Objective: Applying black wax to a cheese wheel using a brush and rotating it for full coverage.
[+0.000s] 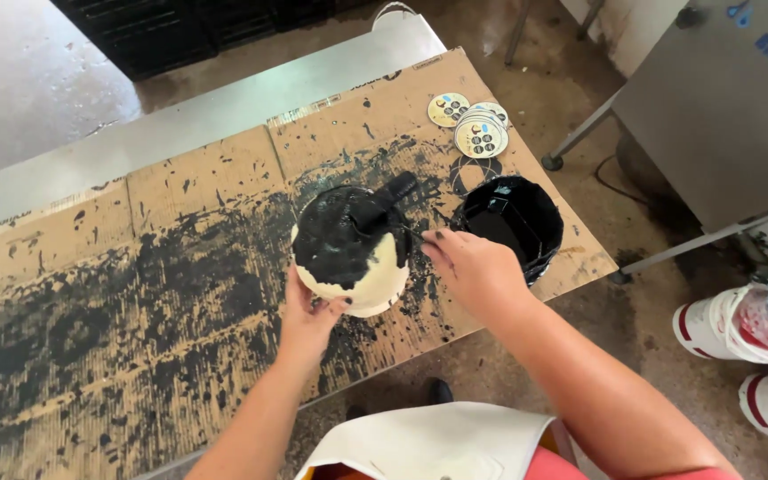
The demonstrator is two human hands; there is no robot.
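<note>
A round cream-coloured ball-like object, its upper half coated in black paint, rests on paint-spattered cardboard. My left hand cups its lower left side. My right hand, fingertips smeared black, grips a black brush whose head lies on top of the object. A black paint container stands just right of my right hand.
Several round printed discs lie at the cardboard's far right corner. A metal table edge runs behind. A grey machine on legs stands at right, with white buckets on the wet floor below it.
</note>
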